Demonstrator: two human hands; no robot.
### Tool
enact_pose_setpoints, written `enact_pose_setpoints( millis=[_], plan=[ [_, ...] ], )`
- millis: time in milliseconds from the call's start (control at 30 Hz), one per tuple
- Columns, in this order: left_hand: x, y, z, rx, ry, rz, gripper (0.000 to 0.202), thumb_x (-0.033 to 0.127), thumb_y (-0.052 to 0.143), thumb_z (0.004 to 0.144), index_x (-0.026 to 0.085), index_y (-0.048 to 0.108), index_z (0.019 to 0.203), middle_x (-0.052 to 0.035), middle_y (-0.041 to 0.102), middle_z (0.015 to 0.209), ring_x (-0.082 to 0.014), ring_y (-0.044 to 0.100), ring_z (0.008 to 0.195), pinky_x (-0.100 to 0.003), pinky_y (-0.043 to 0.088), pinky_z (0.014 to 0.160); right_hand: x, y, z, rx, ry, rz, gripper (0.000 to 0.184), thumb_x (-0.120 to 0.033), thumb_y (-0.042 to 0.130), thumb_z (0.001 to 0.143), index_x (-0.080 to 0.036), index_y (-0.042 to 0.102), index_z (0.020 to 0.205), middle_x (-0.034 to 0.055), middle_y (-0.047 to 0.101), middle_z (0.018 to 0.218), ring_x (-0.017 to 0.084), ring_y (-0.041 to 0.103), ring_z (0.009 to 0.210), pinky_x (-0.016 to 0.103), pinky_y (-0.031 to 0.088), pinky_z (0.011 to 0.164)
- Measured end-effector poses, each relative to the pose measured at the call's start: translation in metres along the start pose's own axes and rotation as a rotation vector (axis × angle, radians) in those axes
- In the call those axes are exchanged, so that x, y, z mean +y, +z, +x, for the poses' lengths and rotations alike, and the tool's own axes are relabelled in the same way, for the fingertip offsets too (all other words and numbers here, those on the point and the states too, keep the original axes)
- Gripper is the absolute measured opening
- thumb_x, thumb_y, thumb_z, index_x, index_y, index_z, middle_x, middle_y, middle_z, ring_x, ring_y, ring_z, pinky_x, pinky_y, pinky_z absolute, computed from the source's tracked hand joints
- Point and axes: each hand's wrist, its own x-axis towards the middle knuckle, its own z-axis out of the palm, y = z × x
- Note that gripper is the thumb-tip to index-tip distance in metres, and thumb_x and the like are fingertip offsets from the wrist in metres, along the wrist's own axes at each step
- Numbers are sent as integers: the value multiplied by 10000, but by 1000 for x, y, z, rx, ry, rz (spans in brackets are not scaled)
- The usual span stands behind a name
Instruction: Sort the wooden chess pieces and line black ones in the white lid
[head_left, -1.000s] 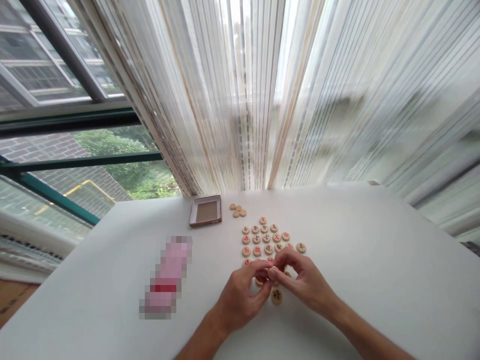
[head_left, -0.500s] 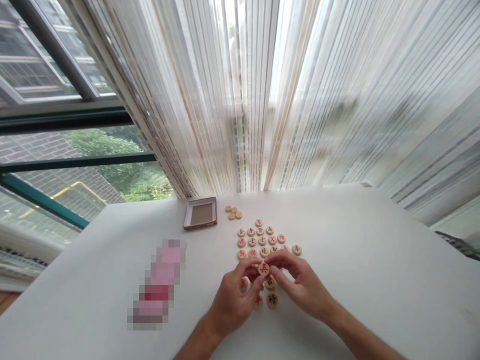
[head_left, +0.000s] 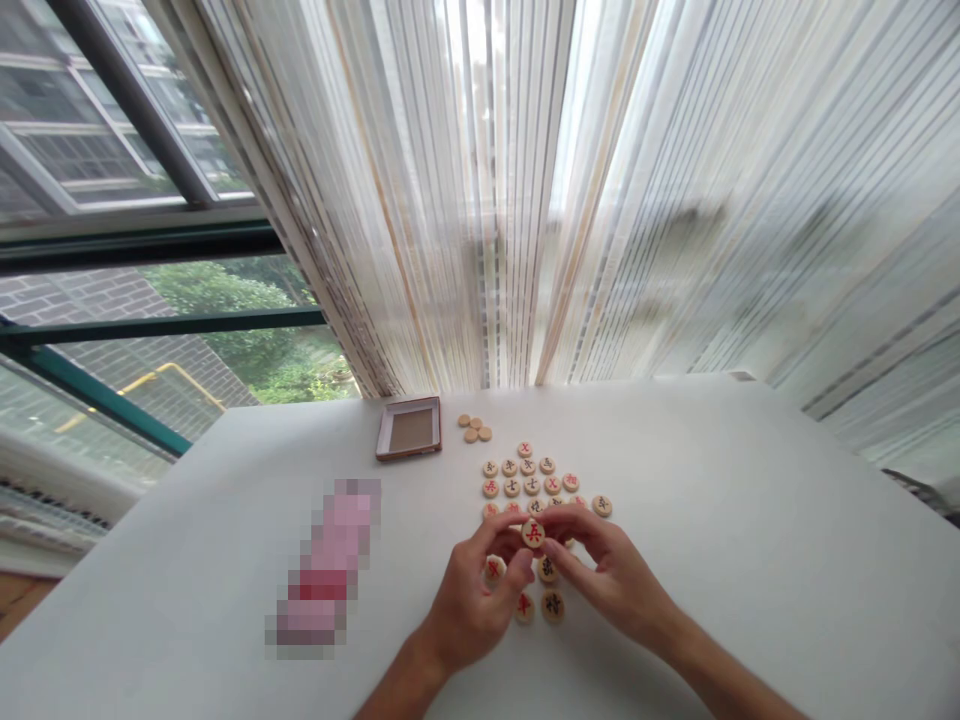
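A round wooden Chinese chess piece [head_left: 533,533] with a red character is held up, its face turned toward me. My left hand [head_left: 472,595] is closed on its left side with thumb and fingers. From the other side, the thumb and index finger of my right hand [head_left: 619,565] grip the same piece. Beneath and around the hands lie more pieces on the table, marked in red or black, among them a black-marked piece [head_left: 553,606] and a red-marked piece [head_left: 524,608]. My hands partly cover the nearer rows.
Beyond the hands, rows of face-up pieces [head_left: 532,485] spread over the white table [head_left: 712,600]. Several blank-topped pieces [head_left: 475,428] sit beside an open shallow box [head_left: 382,440]. A blurred-out pink object [head_left: 330,560] lies left. Curtains [head_left: 480,200] hang behind the table.
The view has shifted slightly, so the table things appear a little to the right. Both hands still hold the piece, which is a touch higher and turned slightly.
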Motion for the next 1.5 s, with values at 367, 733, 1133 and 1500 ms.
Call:
enact_pose_setpoints(
  millis=[367,733,1133,1500],
  plan=[
    [0,2,1,20,-101,-153,230,376,581,985,188,570,1116,-28,692,830,-147,683,729,-253,550,717,1,1,-2,-1,-59,-70,178,-320,647,951,-230,697,1097,51,746,954,182,691,826,300,577,781],
    [-7,3,1,59,-129,-143,254,400,645,943,175,552,1018,-24,723,718,-131,676,577,-205,528,556,1,7,-6,-33,-218,-177,157,-228,608,966,-252,667,1109,43,733,923,187,686,832,312,553,787],
    [-7,1,-1,34,-67,-165,275,393,482,1028,165,584,1145,-34,671,794,-137,648,688,-254,541,686,2,4,-4,27,-175,-199,163,-263,636,952,-245,682,1107,44,749,936,185,689,816,302,561,779],
    [-3,0,0,-9,-24,-57,251,284,562,989,185,542,1218,-67,717,952,-146,667,755,-274,555,747,5,2,-4,58,-176,-180,200,-224,583,971,-254,680,1144,37,748,1006,168,698,872,269,563,809]
  ],
)
